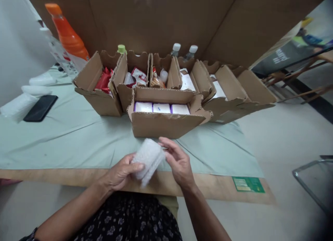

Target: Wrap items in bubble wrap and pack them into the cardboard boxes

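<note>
Both my hands hold a small white bubble-wrap bundle just above the near table edge. My left hand grips its lower left side with fingers curled. My right hand touches its right side, fingers bent round it. Directly beyond stands an open cardboard box with three white, purple-edged packets in a row.
Several more open cardboard boxes with red and white packets line the pale green cloth. An orange bottle leans at the back left, and a black phone lies at the left. A green label sticks at the table's right corner.
</note>
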A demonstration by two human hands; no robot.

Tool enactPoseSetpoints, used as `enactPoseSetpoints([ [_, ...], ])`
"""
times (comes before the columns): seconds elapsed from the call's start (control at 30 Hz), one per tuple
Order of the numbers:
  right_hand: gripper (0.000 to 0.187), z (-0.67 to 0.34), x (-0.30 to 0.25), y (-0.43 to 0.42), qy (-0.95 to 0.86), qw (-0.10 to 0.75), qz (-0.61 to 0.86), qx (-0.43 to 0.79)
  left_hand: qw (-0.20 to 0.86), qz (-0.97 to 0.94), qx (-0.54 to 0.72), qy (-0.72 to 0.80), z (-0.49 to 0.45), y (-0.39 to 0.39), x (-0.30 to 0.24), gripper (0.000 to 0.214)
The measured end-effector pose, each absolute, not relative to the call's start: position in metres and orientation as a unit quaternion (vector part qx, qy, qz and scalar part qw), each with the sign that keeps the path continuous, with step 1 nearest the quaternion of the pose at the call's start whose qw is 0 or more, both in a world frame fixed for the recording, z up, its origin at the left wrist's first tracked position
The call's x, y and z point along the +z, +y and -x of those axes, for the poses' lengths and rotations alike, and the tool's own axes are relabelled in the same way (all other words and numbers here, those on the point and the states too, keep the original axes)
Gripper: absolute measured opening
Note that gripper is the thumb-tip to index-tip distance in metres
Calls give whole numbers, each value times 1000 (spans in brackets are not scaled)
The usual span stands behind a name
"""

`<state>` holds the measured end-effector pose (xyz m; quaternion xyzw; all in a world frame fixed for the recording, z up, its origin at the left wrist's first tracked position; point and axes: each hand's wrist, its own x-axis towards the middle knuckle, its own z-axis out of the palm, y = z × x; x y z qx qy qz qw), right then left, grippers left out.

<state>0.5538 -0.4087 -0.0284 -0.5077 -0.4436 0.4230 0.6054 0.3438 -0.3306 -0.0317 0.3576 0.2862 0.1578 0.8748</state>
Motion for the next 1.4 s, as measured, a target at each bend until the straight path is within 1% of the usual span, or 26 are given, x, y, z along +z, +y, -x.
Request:
enactPoseSetpoints([
  [0.07, 64, -548, -39, -413, -363, 636, 485, 479, 781, -440, 257, 361, -349, -331, -29, 51],
  [0.1, 80, -543, -43, -414, -344, 635, 463, 514, 744, -471, 283, 380, -353, -333, -29, 50],
  [0.13, 90, -538, -46, -416, -334, 628, 452, 538, 725, -489, 292, 388, -355, -336, -31, 49],
  [0.17, 90, -533, -48, -417, -328, 620, 459, 546, 724, -494, 289, 386, -358, -339, -33, 49],
  [0.2, 81, -528, -48, -417, -323, 613, 481, 537, 734, -487, 284, 379, -359, -341, -37, 51],
  [0.3, 32, -524, -38, -420, -331, 600, 579, 442, 766, -446, 282, 368, -355, -343, -49, 62],
  [0.33, 25, -527, -31, -422, -358, 587, 606, 400, 762, -441, 296, 372, -351, -341, -51, 68],
  [0.37, 22, -531, -22, -425, -400, 564, 626, 360, 747, -448, 317, 374, -345, -337, -53, 75],
  [0.47, 21, -543, 11, -430, -554, 470, 641, 248, 654, -546, 394, 344, -329, -323, -42, 99],
  [0.53, 19, -546, 33, -428, -644, 409, 613, 205, 551, -663, 405, 304, -327, -316, -24, 108],
  [0.57, 18, -547, 43, -426, -681, 384, 594, 190, 499, -722, 389, 279, -330, -313, -12, 109],
  [0.6, 17, -547, 53, -423, -712, 363, 575, 175, 458, -773, 361, 249, -336, -311, -2, 104],
  [0.63, 17, -546, 62, -420, -738, 345, 558, 161, 433, -813, 323, 219, -343, -308, 8, 91],
  [0.67, 17, -547, 72, -419, -753, 335, 546, 147, 427, -839, 277, 191, -349, -306, 14, 71],
  [0.73, 16, -553, 90, -424, -755, 347, 543, 122, 458, -855, 179, 163, -358, -301, 17, 26],
  [0.77, 15, -559, 98, -430, -740, 366, 553, 114, 487, -846, 131, 173, -358, -298, 14, 18],
  [0.87, 10, -586, 109, -459, -614, 464, 632, 93, 573, -781, 27, 246, -334, -286, 2, 23],
  [0.93, 7, -606, 101, -477, -504, 521, 685, 77, 612, -740, -9, 279, -305, -276, -1, 25],
  [1.0, 2, -625, 82, -486, -427, 545, 717, 76, 631, -722, -31, 282, -279, -265, 3, 27],
  [1.1, 14, -650, 39, -478, -378, 544, 743, 95, 601, -742, -47, 292, -262, -251, 8, 28],
  [1.13, 19, -656, 24, -473, -377, 527, 754, 109, 566, -763, -46, 310, -263, -248, 5, 27],
  [1.2, 28, -668, -4, -462, -392, 466, 781, 139, 449, -812, -14, 373, -273, -250, -4, 23],
  [1.27, 32, -674, -21, -457, -408, 403, 805, 156, 312, -844, 62, 431, -286, -261, -16, 30],
  [1.3, 31, -674, -24, -458, -409, 386, 812, 154, 266, -851, 106, 441, -292, -268, -21, 34],
  [1.33, 30, -672, -24, -460, -407, 377, 819, 145, 248, -853, 145, 435, -298, -277, -24, 37],
  [1.4, 27, -656, -16, -463, -413, 358, 829, 117, 296, -845, 195, 400, -305, -293, -23, 37],
])
